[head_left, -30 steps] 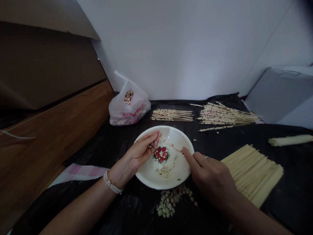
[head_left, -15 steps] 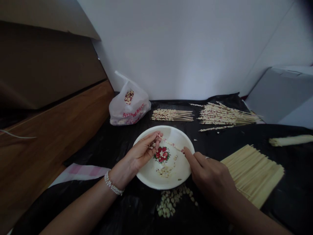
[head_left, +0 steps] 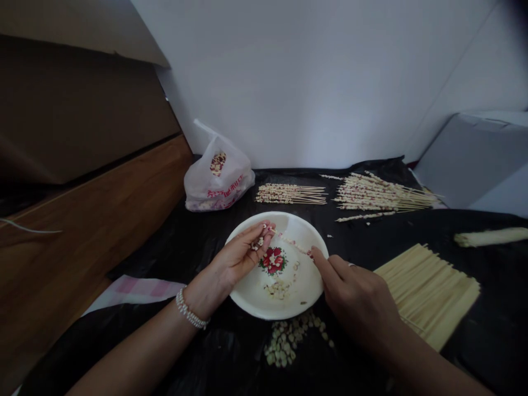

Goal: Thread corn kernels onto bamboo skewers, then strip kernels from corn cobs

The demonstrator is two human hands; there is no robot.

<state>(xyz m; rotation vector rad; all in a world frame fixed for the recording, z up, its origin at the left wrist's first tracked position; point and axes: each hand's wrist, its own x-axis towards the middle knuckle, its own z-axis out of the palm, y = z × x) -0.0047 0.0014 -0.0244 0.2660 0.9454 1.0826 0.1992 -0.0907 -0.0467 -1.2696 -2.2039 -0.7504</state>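
Over a white bowl [head_left: 251,300] with a red flower print, my right hand [head_left: 350,286] grips a thin skewer [head_left: 291,240] strung with small cream-and-red kernels. The skewer slants up to the left, its tip at my left hand [head_left: 243,253]. My left fingers are curled around several loose kernels [head_left: 259,242], and thumb and forefinger pinch one at the tip. A few pale kernels [head_left: 277,289] lie in the bowl's bottom. The skewer's near end is hidden in my right hand.
A plastic bag [head_left: 218,187] of kernels stands behind the bowl. Strung skewers lie in a small bundle [head_left: 289,193] and a larger pile [head_left: 375,192]. Bare sticks [head_left: 429,291] are at right, loose pale pieces [head_left: 284,344] in front, a grey box [head_left: 474,159] at the far right.
A kernel now shows between my left thumb and forefinger, and a little bare stick appears beside it. My right hand has shifted slightly; the rest stands as before.
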